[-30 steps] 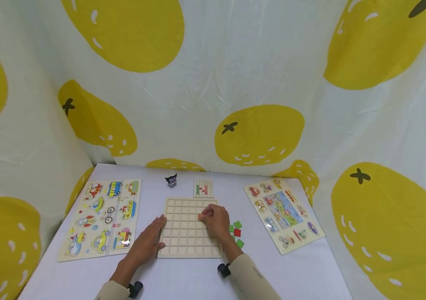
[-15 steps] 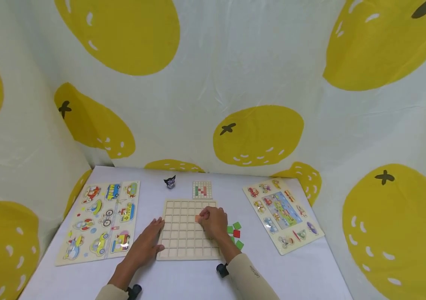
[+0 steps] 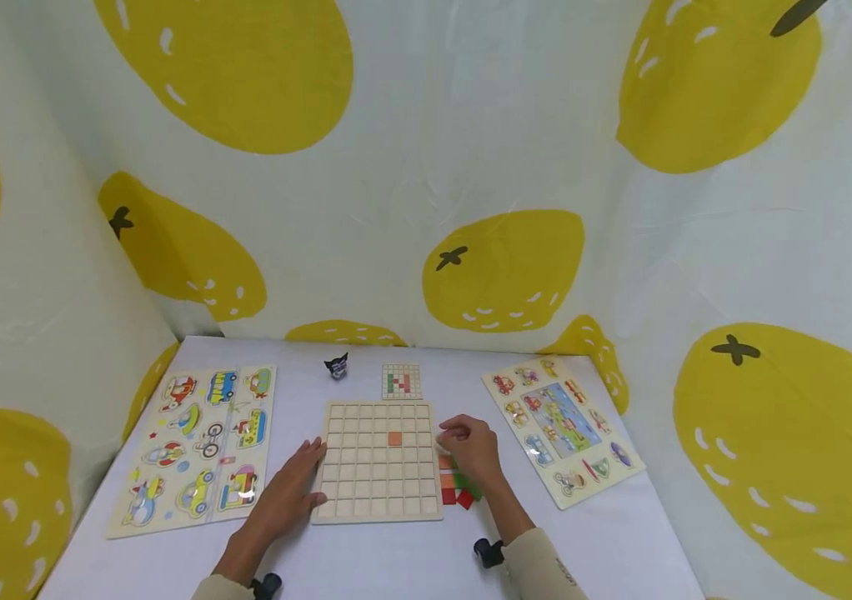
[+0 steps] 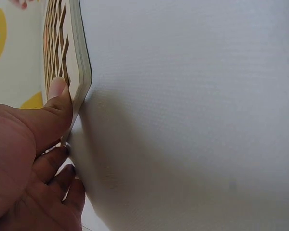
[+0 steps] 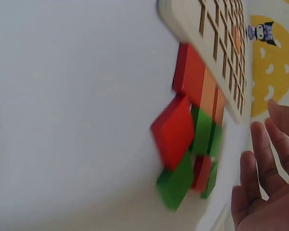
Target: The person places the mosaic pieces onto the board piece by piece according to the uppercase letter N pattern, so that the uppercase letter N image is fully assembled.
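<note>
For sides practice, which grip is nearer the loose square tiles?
Right. The right grip is close to the loose tiles; the left grip touches the opposite edge of the wooden grid board.

Head view high, two wrist views low.
Surface [image 3: 381,562] is viewed from above, forward and down; grid board [image 3: 366,467] is shared by all three, seen close and aslant from each wrist.

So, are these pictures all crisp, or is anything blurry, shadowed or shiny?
Right wrist view: the loose tiles look soft, their edges smeared. Left wrist view: a broad, soft-edged shadow lies on the table beside the board and left hand. Head view: fairly even light, with pale patches, probably glare, on the right-hand puzzle.
</note>
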`<state>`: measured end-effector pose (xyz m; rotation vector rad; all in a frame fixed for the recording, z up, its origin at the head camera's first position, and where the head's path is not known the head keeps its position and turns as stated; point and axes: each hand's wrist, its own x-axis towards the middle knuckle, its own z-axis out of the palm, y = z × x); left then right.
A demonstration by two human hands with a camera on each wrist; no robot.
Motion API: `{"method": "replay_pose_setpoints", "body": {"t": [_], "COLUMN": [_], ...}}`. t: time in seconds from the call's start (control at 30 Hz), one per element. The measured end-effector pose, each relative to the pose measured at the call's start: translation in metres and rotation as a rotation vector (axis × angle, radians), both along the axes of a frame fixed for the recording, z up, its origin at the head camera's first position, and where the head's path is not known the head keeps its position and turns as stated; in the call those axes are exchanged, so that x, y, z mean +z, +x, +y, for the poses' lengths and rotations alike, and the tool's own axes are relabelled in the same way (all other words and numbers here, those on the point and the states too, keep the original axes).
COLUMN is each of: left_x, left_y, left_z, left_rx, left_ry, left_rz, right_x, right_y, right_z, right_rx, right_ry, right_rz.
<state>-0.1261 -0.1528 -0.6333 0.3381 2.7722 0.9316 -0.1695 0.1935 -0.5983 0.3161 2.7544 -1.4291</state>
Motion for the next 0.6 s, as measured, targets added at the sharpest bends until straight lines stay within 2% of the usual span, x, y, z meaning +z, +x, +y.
{"method": "replay_pose_setpoints", "body": {"t": [0.13, 0.37, 0.6], "left_x": [0.001, -0.001, 0.0], "left_y": [0.001, 0.003, 0.004], "left_z": [0.0, 0.002, 0.004], "left_rx": [0.003, 0.016, 0.025], "left_ry": [0.014, 0.009, 0.017], "left_rz": [0.001, 0.008, 0.004], "right_x": [0.0, -0.01, -0.014], "right_y": [0.008, 0.016, 0.015], "right_z": [0.013, 0.018, 0.015], "right_rx": [0.042, 0.124, 0.131], "right_ry": [0.098, 0.222, 0.304], "right_rz": [-0.024, -0.038, -0.008]}}
